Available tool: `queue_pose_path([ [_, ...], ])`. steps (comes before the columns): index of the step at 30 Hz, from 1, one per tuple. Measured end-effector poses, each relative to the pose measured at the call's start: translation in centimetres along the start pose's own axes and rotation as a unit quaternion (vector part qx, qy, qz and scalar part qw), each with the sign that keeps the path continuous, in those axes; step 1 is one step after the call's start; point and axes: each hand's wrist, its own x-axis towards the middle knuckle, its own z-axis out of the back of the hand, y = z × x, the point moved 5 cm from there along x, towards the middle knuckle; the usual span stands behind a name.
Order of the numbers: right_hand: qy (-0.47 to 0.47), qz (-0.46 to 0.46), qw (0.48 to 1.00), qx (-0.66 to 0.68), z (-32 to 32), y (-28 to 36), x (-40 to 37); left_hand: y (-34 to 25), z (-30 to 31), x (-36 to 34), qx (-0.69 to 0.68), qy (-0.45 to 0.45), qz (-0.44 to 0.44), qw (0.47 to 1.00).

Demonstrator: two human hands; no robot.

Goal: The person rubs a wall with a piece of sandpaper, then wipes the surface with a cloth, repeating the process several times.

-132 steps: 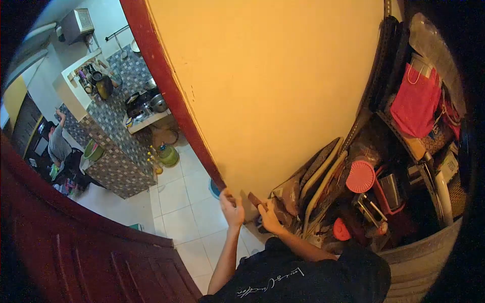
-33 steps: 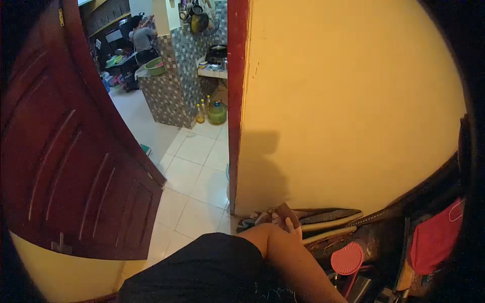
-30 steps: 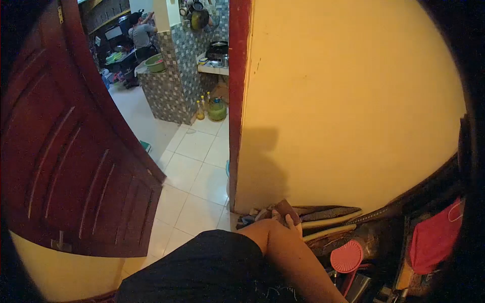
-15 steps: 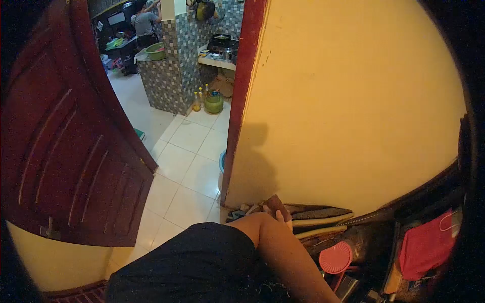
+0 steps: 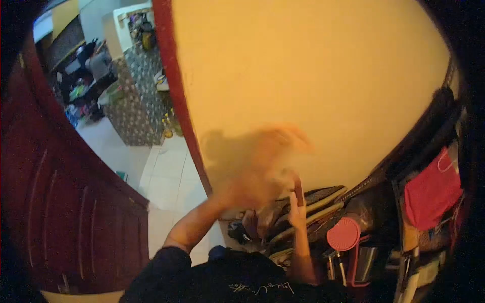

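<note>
My right hand (image 5: 297, 216) is closed on a flat brown rectangular object (image 5: 298, 193), held upright in front of the yellow wall; its exact kind does not show. My left arm reaches up across the view from the lower left. At its end my left hand (image 5: 275, 151) is smeared by motion, just above and left of the brown object. Beneath both hands lie several dark and tan long items (image 5: 318, 207) heaped along the foot of the wall.
A pink round lid (image 5: 343, 234) and a red cloth (image 5: 433, 192) are at the right. The dark red door (image 5: 86, 212) stands at the left. Past the red door frame (image 5: 174, 76), a person (image 5: 98, 64) is beside a tiled counter (image 5: 134, 113).
My left arm has swung up in front of the wall. The brown object and my right hand have come up from low by the wall. The view has turned to the right.
</note>
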Motion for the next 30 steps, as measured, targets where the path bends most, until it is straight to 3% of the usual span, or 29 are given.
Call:
queue_pose_path([
  [2,-0.038,0.146,0.987,-0.061,-0.4,4.0,2.0,2.9,6.7,2.4,0.216,-0.181,-0.035,0.959],
  [4,-0.041,0.219,0.961,-0.163,-1.1,7.4,4.4,6.1,9.4,2.7,0.344,-0.256,-0.004,0.903],
  [6,-0.047,0.294,0.902,-0.311,-2.9,10.7,6.5,10.0,9.1,1.3,0.393,-0.244,0.014,0.886],
  [7,-0.054,0.292,0.903,-0.311,-3.6,11.5,7.6,11.7,8.4,0.4,0.442,-0.237,0.041,0.864],
  [9,-0.074,0.412,0.845,-0.333,-5.8,14.2,9.1,13.9,7.2,-1.4,0.442,-0.245,0.036,0.862],
  [10,-0.081,0.41,0.844,-0.335,-6.8,14.8,10.3,14.6,6.9,-2.3,0.443,-0.253,0.04,0.859],
  [12,-0.086,0.493,0.816,-0.29,-8.8,15.8,11.4,16.1,6.0,-3.5,0.457,-0.247,0.044,0.853],
  [16,-0.09,0.498,0.785,-0.359,-13.1,15.3,12.8,17.8,5.5,-5.4,0.489,-0.211,0.059,0.844],
  [18,-0.079,0.458,0.758,-0.459,-15.0,13.8,13.9,17.9,5.4,-5.9,0.49,-0.213,0.043,0.844],
  [21,-0.102,0.42,0.775,-0.461,-16.5,13.2,14.3,18.2,5.2,-6.5,0.478,-0.218,0.038,0.85],
  [26,-0.188,0.456,0.755,-0.432,-17.4,21.9,16.6,19.1,4.9,-7.3,0.45,-0.191,0.067,0.87],
  [29,-0.226,0.455,0.736,-0.448,-16.8,28.0,18.2,19.8,5.6,-8.3,0.445,-0.187,0.005,0.876],
  [30,-0.227,0.452,0.733,-0.455,-17.0,27.9,18.4,20.0,6.1,-8.6,0.466,-0.149,-0.022,0.872],
])
